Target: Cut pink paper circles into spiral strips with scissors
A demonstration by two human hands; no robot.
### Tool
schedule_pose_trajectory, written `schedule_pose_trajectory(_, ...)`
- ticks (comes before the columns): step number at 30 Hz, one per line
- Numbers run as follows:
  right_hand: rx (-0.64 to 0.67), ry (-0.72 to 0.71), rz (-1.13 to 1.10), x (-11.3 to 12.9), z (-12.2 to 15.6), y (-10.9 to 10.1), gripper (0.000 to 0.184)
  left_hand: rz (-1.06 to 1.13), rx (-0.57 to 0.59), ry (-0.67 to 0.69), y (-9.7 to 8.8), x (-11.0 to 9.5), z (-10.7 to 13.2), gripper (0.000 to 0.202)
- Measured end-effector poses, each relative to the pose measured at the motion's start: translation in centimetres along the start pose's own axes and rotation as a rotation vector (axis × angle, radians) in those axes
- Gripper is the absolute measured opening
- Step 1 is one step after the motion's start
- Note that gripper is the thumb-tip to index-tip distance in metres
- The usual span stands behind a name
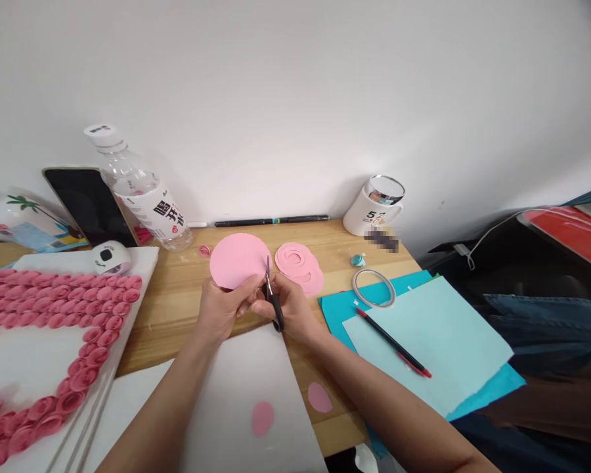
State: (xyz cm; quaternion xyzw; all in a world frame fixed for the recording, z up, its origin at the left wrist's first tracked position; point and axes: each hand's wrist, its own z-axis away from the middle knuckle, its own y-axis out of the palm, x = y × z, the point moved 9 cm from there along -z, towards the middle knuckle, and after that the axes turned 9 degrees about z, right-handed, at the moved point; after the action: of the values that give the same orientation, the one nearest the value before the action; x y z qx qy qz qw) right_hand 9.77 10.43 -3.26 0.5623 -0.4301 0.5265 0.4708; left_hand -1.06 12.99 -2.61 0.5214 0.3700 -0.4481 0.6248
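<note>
My left hand (pixel 222 309) pinches the lower edge of a round pink paper disc (pixel 237 257). In my right hand (pixel 290 307) is a pair of scissors (pixel 274 303) with black handles, its blades lying against the disc's right edge. Whether the blades are apart is hard to make out. Just right of the disc, several pink paper spirals (pixel 295 257) lie stacked on the wooden table (pixel 177 302). Small pink paper pieces rest nearer me: one oval piece (pixel 262 418) on a white sheet (pixel 226 394), another piece (pixel 320 397) on the wood.
At left stands a white board with rows of rolled pink paper roses (pixel 96 357). Behind it are a plastic bottle (pixel 145 197) and a phone (pixel 86 200). On the right are a mug (pixel 369 207), a tape roll (pixel 374 289), blue paper (pixel 438 341) and a pen (pixel 389 339).
</note>
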Motion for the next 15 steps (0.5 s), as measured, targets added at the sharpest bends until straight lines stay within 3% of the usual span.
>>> schedule_pose_trajectory(11,-0.003,-0.023,-0.037,0.87,-0.12,0.03,0.041,-0.003,0.026,0.000,0.11,-0.21,0.00,0.020)
schedule_pose_trajectory(15,-0.014,0.010,-0.059,0.58,-0.08,-0.01,0.043,0.002,0.021,0.001,0.24,-0.58,0.03,0.028)
